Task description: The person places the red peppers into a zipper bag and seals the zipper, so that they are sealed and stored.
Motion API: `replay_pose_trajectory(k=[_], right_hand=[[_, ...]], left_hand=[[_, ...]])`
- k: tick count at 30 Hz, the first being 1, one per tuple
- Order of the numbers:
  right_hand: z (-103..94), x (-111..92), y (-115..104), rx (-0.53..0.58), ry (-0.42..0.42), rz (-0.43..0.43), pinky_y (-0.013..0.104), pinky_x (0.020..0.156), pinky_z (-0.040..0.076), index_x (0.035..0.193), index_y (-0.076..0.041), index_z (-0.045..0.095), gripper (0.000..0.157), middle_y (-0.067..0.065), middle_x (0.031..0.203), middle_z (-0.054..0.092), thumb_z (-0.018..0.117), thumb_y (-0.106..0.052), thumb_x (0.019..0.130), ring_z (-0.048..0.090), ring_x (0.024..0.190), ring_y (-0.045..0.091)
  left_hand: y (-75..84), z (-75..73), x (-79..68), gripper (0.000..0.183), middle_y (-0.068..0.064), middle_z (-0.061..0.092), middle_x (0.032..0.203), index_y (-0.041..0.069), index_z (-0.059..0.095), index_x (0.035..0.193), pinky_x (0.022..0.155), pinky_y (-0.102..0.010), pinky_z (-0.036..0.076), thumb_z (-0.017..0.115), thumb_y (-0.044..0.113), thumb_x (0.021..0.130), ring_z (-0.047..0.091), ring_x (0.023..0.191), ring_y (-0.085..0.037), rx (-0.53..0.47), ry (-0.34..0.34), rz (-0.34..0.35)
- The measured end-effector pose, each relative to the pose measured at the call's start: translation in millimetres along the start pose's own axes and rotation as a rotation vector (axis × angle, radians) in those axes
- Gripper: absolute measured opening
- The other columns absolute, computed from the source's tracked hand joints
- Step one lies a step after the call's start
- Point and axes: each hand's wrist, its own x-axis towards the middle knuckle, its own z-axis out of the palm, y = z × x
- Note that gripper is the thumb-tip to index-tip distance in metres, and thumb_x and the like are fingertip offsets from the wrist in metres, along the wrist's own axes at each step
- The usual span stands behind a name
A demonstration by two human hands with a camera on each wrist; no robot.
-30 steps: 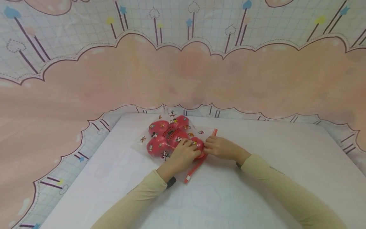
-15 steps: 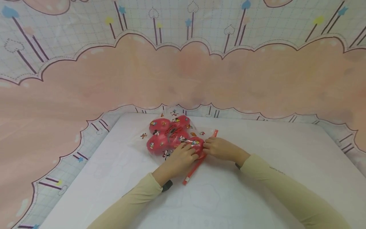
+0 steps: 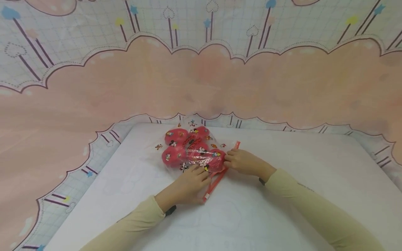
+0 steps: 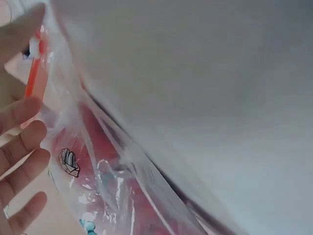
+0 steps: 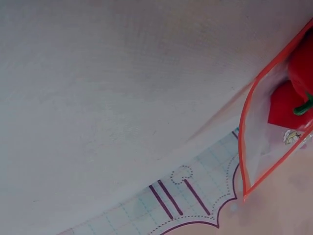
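A clear zip bag printed with cartoon characters lies on the white table, holding several red bell peppers. My right hand grips the bag's red zip edge near its far end. In the right wrist view, that red zip edge stands parted, and a green stem shows on a pepper inside. My left hand is at the bag's near side, by the zip's near end. In the left wrist view, its fingers are spread apart beside the plastic, with the thumb near the white slider.
The white table extends around the bag on both sides. Behind it and along the left hangs a patterned cloth in peach and pale checks. Black straps show at the wrists.
My left hand has drawn back from on top of the peppers toward the near left. The bag's plastic has shifted a little; the right hand keeps its place at the zip edge.
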Motion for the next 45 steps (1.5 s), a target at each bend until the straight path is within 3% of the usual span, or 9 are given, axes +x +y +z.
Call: replay_pose_trajectory(k=[7,13,18,22,24,27,36,42,45], right_hand=[[-2.6,2,2,-0.016,0.030,-0.002,0.029,0.086,0.053,0.092,-0.013,0.059,0.023,0.001,0.097,0.069,0.074,-0.023,0.077,0.063,0.091,0.016],[-1.4,2,2,-0.058,0.074,0.009,0.029,0.086,0.054,0.091,-0.013,0.060,0.024,0.001,0.096,0.070,0.075,-0.024,0.077,0.064,0.092,0.015],[0.9,0,3,-0.077,0.140,0.002,0.029,0.085,0.054,0.090,-0.012,0.060,0.022,0.001,0.093,0.069,0.075,-0.022,0.077,0.064,0.089,0.015],[1.5,-1,4,-0.106,0.201,-0.004,0.028,0.083,0.054,0.089,-0.011,0.060,0.022,0.002,0.089,0.069,0.075,-0.021,0.077,0.064,0.085,0.015],[1.3,-2,5,-0.123,0.221,0.004,0.028,0.082,0.055,0.089,-0.011,0.060,0.023,0.002,0.088,0.069,0.076,-0.020,0.076,0.065,0.085,0.016],[0.2,-2,7,-0.137,0.235,0.034,0.030,0.083,0.055,0.092,-0.010,0.061,0.027,0.004,0.091,0.070,0.078,-0.019,0.073,0.066,0.088,0.017],[-5.2,0,19,-0.135,0.242,0.094,0.031,0.083,0.055,0.093,-0.009,0.063,0.027,0.006,0.090,0.070,0.079,-0.017,0.073,0.067,0.086,0.018],[-13.7,5,33,-0.091,0.289,0.177,0.032,0.080,0.056,0.092,-0.007,0.064,0.027,0.007,0.085,0.068,0.079,-0.013,0.071,0.065,0.080,0.021],[-18.6,9,41,-0.087,0.322,0.201,0.031,0.078,0.056,0.091,-0.007,0.062,0.028,0.008,0.085,0.068,0.080,-0.013,0.070,0.066,0.080,0.021]], left_hand=[[2.5,0.4,-2.5,0.035,0.005,0.067,0.109,0.020,0.067,0.110,0.100,-0.033,0.042,0.064,0.043,0.084,0.056,0.105,-0.013,0.147,0.051,0.159],[8.3,2.8,1.4,0.023,0.006,0.068,0.104,0.025,0.065,0.106,0.101,-0.032,0.042,0.061,0.037,0.087,0.058,0.103,-0.012,0.235,0.087,0.282],[11.9,1.8,5.9,0.017,0.008,0.068,0.097,0.030,0.066,0.103,0.100,-0.031,0.044,0.065,0.029,0.086,0.059,0.096,-0.011,0.235,0.087,0.324],[13.1,2.1,7.2,0.016,0.007,0.069,0.098,0.027,0.069,0.101,0.100,-0.031,0.043,0.065,0.033,0.086,0.059,0.096,-0.011,0.231,0.048,0.314],[12.5,2.2,6.7,0.019,0.006,0.069,0.101,0.026,0.067,0.103,0.100,-0.032,0.042,0.064,0.034,0.086,0.058,0.098,-0.012,0.214,0.041,0.296],[9.7,0.8,5.7,0.022,0.005,0.068,0.105,0.024,0.064,0.106,0.100,-0.032,0.043,0.064,0.035,0.086,0.058,0.099,-0.012,0.210,0.084,0.258],[-9.9,-15.9,5.7,0.030,0.003,0.069,0.094,0.020,0.064,0.105,0.092,-0.031,0.049,0.075,0.027,0.078,0.062,0.091,-0.013,0.217,0.415,0.079],[-25.9,-31.1,9.6,0.030,-0.003,0.071,0.088,0.011,0.067,0.098,0.087,-0.033,0.051,0.079,0.022,0.073,0.065,0.083,-0.017,0.216,0.616,-0.128],[-34.3,-39.4,11.0,0.026,-0.005,0.072,0.085,0.009,0.068,0.092,0.086,-0.035,0.052,0.080,0.021,0.072,0.065,0.080,-0.019,0.247,0.677,-0.229]])
